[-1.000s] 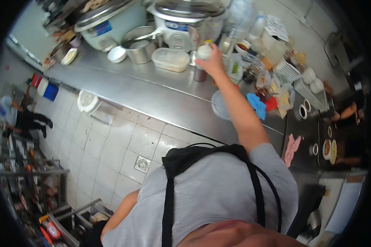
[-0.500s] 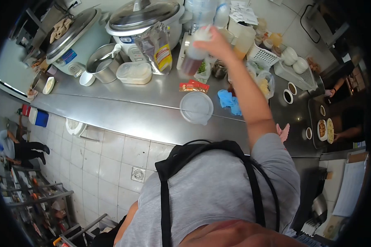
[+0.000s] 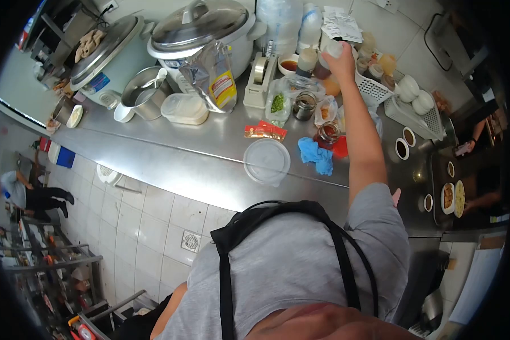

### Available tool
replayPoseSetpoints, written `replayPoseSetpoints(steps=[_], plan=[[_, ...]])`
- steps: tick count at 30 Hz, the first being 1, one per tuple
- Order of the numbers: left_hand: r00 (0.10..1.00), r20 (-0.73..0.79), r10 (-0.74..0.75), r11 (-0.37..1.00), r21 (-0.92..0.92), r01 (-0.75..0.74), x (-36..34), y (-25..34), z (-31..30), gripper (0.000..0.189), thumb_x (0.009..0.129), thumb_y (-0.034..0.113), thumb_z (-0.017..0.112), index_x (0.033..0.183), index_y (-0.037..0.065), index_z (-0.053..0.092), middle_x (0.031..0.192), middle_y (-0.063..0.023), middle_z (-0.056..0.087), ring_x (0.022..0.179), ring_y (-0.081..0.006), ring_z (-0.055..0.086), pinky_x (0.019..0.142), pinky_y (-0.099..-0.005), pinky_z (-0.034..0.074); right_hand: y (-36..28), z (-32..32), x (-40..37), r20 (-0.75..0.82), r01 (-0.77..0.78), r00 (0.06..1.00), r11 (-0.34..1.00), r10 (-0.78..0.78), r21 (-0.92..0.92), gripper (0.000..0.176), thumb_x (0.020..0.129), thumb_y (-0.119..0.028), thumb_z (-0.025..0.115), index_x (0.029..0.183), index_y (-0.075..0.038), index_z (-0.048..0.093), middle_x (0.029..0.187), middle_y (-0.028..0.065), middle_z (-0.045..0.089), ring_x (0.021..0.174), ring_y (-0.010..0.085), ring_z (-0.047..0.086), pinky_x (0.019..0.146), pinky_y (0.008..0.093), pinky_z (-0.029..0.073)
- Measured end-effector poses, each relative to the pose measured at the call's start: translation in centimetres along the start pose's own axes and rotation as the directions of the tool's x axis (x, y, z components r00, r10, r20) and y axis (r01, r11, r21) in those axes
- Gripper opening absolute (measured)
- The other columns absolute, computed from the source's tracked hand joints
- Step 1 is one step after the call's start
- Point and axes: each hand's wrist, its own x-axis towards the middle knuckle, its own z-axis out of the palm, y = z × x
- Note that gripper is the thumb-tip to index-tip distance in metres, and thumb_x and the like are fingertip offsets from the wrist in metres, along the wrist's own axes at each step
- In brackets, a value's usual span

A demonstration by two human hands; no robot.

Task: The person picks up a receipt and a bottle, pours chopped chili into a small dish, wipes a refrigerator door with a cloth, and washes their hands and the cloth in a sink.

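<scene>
My right hand (image 3: 341, 59) reaches to the back of the steel counter, fingers closed round the upper part of a squeeze bottle (image 3: 322, 69) with reddish-brown sauce in it. Beside that bottle, on its left, stands another squeeze bottle (image 3: 306, 60) with dark contents. A white bowl of reddish sauce (image 3: 289, 64) sits further left. Nearer to me are a dark glass jar (image 3: 304, 106), a bag of chopped greens (image 3: 277, 103) and an open jar of red sauce (image 3: 327, 134). My left hand is out of view.
A tape dispenser (image 3: 259, 82), a foil pouch (image 3: 214, 79) and rice cookers (image 3: 201, 25) line the back left. A clear round lid (image 3: 267, 162) and blue cloth (image 3: 315, 155) lie near the front. Another person's hand (image 3: 464, 148) shows at right; someone stands far left (image 3: 22, 190).
My right hand has moved to the right with the squeeze bottle, from raised above the counter to among the other bottles. The bowl, tape dispenser and red sauce jar now show.
</scene>
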Motion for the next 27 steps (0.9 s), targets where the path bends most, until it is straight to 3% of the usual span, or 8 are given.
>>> replayPoseSetpoints(steps=[6, 9, 14, 17, 19, 21, 23, 27], plan=[[1.000, -0.006, 0.026, 1.000, 0.001, -0.026, -0.2, 0.4, 1.0, 0.059, 0.066, 0.029, 0.063, 0.111, -0.004, 0.044, 0.118, -0.0203, 0.043, 0.107, -0.0284, 0.042, 0.089, -0.0320, 0.034, 4.8, 6.1, -0.7, -0.023, -0.075, 0.997, 0.996, 0.074, -0.057, 0.069, 0.061, -0.031, 0.068, 0.116, -0.003, 0.037, 0.118, 0.0193, 0.040, 0.107, 0.0314, 0.042, 0.085, 0.0360, 0.038], [0.999, 0.005, 0.049, 0.999, 0.009, -0.050, -0.1, 0.5, 1.4, 0.059, 0.067, 0.029, 0.063, 0.111, -0.004, 0.044, 0.118, -0.0203, 0.043, 0.107, -0.0284, 0.042, 0.089, -0.0321, 0.034, 4.2, 6.5, -0.4, 0.062, -0.201, 0.975, 0.964, 0.215, -0.175, 0.071, 0.062, -0.030, 0.067, 0.119, -0.003, 0.034, 0.120, 0.0201, 0.037, 0.107, 0.0335, 0.041, 0.086, 0.0372, 0.038], [0.997, 0.008, 0.077, 0.997, 0.003, -0.077, -0.3, 0.0, 1.9, 0.058, 0.067, 0.029, 0.063, 0.111, -0.005, 0.044, 0.118, -0.0204, 0.043, 0.107, -0.0284, 0.042, 0.089, -0.0321, 0.034, -0.2, 3.3, -0.2, 0.062, -0.233, 0.962, 0.914, 0.268, -0.332, 0.067, 0.065, -0.031, 0.064, 0.119, -0.003, 0.035, 0.121, 0.0233, 0.035, 0.106, 0.0340, 0.042, 0.087, 0.0372, 0.037], [0.996, 0.016, 0.090, 0.996, -0.004, -0.090, -0.4, -0.3, 1.8, 0.058, 0.067, 0.028, 0.063, 0.111, -0.005, 0.044, 0.118, -0.0204, 0.043, 0.107, -0.0284, 0.042, 0.089, -0.0321, 0.034, -2.7, 1.5, -2.3, -0.005, 0.063, 0.998, 0.981, -0.065, -0.186, 0.054, 0.068, -0.031, 0.063, 0.111, -0.003, 0.044, 0.111, 0.0197, 0.046, 0.095, 0.0295, 0.050, 0.079, 0.0345, 0.041], [0.995, 0.029, 0.097, 0.995, -0.003, -0.097, -0.5, -0.5, 1.5, 0.058, 0.067, 0.028, 0.063, 0.111, -0.005, 0.044, 0.118, -0.0204, 0.043, 0.107, -0.0284, 0.042, 0.089, -0.0321, 0.034, -1.9, 3.6, -4.1, 0.311, -0.031, 0.950, 0.994, -0.003, 0.104, 0.039, 0.069, -0.033, 0.062, 0.094, -0.004, 0.055, 0.088, 0.0127, 0.059, 0.076, 0.0229, 0.056, 0.068, 0.0312, 0.043], [0.994, 0.044, 0.103, 0.995, 0.004, -0.103, -0.5, -0.7, 1.3, 0.058, 0.067, 0.028, 0.063, 0.111, -0.005, 0.044, 0.118, -0.0204, 0.043, 0.107, -0.0284, 0.042, 0.089, -0.0321, 0.034, -3.4, 4.1, -9.3, 0.557, -0.002, 0.829, 0.995, -0.057, 0.104, 0.031, 0.069, -0.034, 0.062, 0.077, -0.004, 0.059, 0.065, 0.0080, 0.059, 0.060, 0.0175, 0.055, 0.058, 0.0291, 0.043], [0.992, 0.056, 0.113, 0.993, 0.011, -0.114, -0.7, -1.0, 1.1, 0.058, 0.067, 0.028, 0.063, 0.111, -0.005, 0.044, 0.118, -0.0204, 0.043, 0.107, -0.0284, 0.042, 0.089, -0.0322, 0.034, -5.6, 4.0, -13.6, 0.784, 0.104, 0.619, 0.985, 0.047, -0.141, 0.028, 0.069, -0.031, 0.062, 0.073, -0.003, 0.059, 0.064, 0.0099, 0.059, 0.060, 0.0157, 0.055, 0.055, 0.0297, 0.043], [0.988, 0.068, 0.139, 0.990, 0.030, -0.141, -1.0, -1.4, 0.4, 0.058, 0.068, 0.028, 0.062, 0.111, -0.005, 0.044, 0.118, -0.0205, 0.043, 0.107, -0.0284, 0.042, 0.089, -0.0322, 0.034, -0.8, 6.6, -20.6, 0.687, 0.045, 0.725, 0.999, -0.053, 0.029, 0.024, 0.070, -0.026, 0.061, 0.074, -0.002, 0.059, 0.063, 0.0095, 0.058, 0.059, 0.0137, 0.053, 0.056, 0.0280, 0.043]])
